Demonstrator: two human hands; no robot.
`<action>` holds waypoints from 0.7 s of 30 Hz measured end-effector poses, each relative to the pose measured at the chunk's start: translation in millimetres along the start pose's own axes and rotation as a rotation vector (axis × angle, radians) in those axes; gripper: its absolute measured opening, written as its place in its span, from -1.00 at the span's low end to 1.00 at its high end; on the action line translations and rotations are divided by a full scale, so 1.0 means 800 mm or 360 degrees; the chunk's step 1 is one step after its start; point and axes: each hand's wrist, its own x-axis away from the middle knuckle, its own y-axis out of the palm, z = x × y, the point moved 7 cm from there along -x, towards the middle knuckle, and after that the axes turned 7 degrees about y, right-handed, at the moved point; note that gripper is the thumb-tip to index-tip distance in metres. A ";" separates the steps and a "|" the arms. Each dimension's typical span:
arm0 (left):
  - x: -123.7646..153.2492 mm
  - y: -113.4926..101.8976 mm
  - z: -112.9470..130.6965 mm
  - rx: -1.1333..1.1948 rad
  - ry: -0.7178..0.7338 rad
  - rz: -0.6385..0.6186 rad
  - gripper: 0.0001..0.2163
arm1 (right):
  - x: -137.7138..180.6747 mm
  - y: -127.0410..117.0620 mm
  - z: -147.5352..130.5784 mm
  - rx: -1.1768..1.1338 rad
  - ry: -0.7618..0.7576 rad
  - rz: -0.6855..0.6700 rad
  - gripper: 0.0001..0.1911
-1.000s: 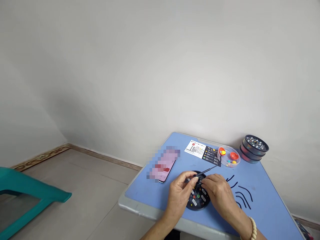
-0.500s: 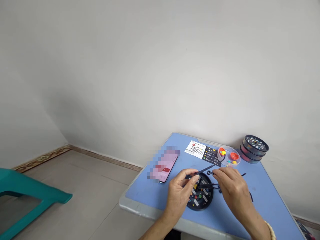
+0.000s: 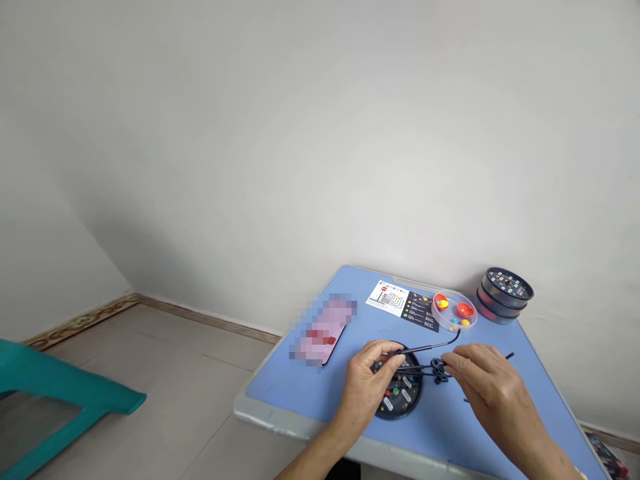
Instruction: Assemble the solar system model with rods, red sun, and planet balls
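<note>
A round black base [image 3: 400, 395] with small coloured dots and white tabs lies on the blue table [image 3: 310, 393]. My left hand [image 3: 370, 383] is curled on its left rim and pinches its edge. Thin black arms [image 3: 425, 365] stick out from the base to the right and end in small rings. My right hand [image 3: 487, 383] pinches the ring ends of these arms. One longer curved arm [image 3: 435, 346] rises toward the clear dish.
A clear dish [image 3: 454, 312] with orange cups and small coloured balls stands at the back. Beside it lie an instruction card [image 3: 403, 303] and a stack of round black discs [image 3: 505, 288]. A phone [image 3: 323, 330] lies at the left. A teal plastic chair [image 3: 55, 397] stands on the floor.
My right hand has moved from over the black base out to the right, along the black arms. The arms now fan out from the base. My left hand stays on the rim.
</note>
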 end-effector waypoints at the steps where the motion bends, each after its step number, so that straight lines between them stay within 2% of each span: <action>1: 0.000 0.000 -0.001 0.0001 -0.0012 -0.0002 -0.90 | -0.001 0.002 -0.001 0.0005 -0.0007 0.0001 -0.71; 8: -0.004 -0.001 0.002 -0.0026 0.0015 -0.0052 -0.89 | -0.027 0.025 -0.014 0.0103 -0.0123 -0.0016 -0.69; 12: -0.005 0.000 -0.006 -0.0084 0.0011 -0.0076 -0.95 | -0.039 0.039 -0.021 0.0099 -0.0139 -0.0068 -0.65; 16: -0.003 -0.003 -0.013 -0.0197 0.0054 -0.0052 -0.96 | -0.040 0.051 -0.023 0.0076 -0.0135 -0.0104 -0.62; 21: -0.003 -0.002 -0.019 -0.0308 0.0032 -0.0115 -0.90 | -0.038 0.058 -0.019 0.0067 -0.0128 -0.0132 -0.61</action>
